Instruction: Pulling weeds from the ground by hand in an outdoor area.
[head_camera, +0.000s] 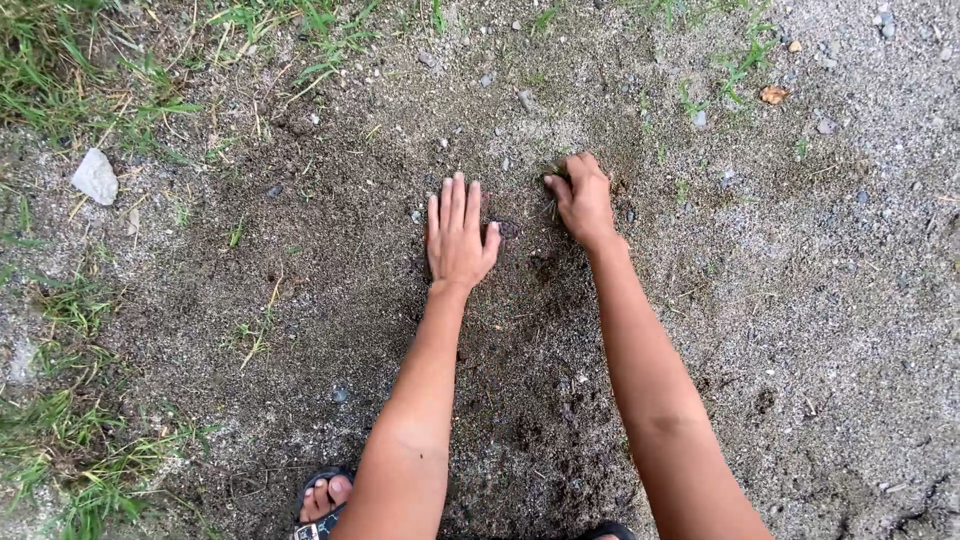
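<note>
Down on the ground, both bare arms stretch forward over a patch of dark, loosened soil (530, 400) that lies in the middle of paler sandy gravel (860, 300). The left hand (457, 235) lies flat on the dirt, palm down, fingers straight and close together, thumb out to the side; it holds nothing and simply presses on the earth. Just beside its thumb sits a small dark pebble (508, 229). The right hand (583, 198) is curled into a loose fist, knuckles up, closed on a small tuft of weed (556, 173) whose greenish-brown blades poke out at the fingertips, right at the far edge of the dark patch. The two hands are near each other but apart, with a strip of soil between them. Off to the left, well away, a pale flat stone (96, 176) rests near the fringe of grass (80, 60) that runs along the left side and the top corner. A dry orange leaf (773, 94) lies on the gravel toward the upper right. At the bottom edge, toes in a dark sandal (322, 500) show beside the left forearm.
</note>
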